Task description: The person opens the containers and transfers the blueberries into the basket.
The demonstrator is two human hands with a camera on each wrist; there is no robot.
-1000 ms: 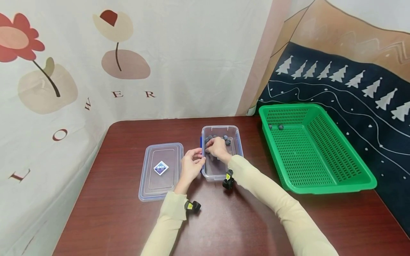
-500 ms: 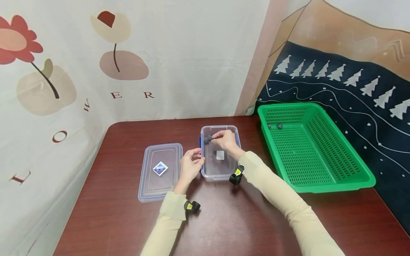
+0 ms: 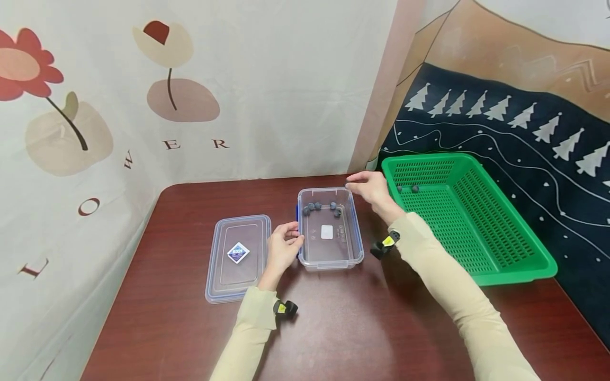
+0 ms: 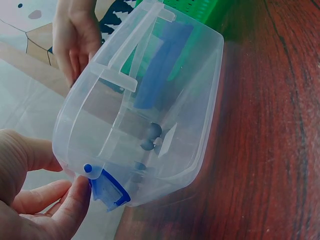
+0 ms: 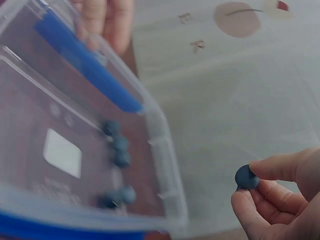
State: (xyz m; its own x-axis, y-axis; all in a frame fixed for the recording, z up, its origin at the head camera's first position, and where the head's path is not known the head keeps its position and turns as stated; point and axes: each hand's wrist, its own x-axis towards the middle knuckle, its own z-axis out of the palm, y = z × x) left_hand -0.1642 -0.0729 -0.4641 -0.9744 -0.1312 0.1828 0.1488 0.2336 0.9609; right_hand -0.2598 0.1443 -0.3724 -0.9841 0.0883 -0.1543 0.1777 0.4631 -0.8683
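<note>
A clear plastic box [image 3: 353, 248] with blue clips stands mid-table, with several dark blue balls [image 3: 318, 206] at its far end; the balls [image 5: 119, 150] show in the right wrist view too. My left hand [image 3: 283, 247] grips the box's left side at the blue clip [image 4: 107, 189]. My right hand [image 3: 371, 189] hovers between the box's far right corner and a green basket [image 3: 505, 264], pinching one blue ball [image 5: 246, 177] between thumb and fingers. Two blue balls [image 3: 407, 188] lie in the basket's far left corner.
The box's clear lid [image 3: 238, 256] with a diamond label lies flat left of the box. The table [image 3: 333, 328] is dark red wood; patterned cloth hangs behind and to the right. The basket sits at the table's right edge.
My right hand has lifted out of the box with one ball and moved right and farther away, toward the basket. The left hand stays on the box's side.
</note>
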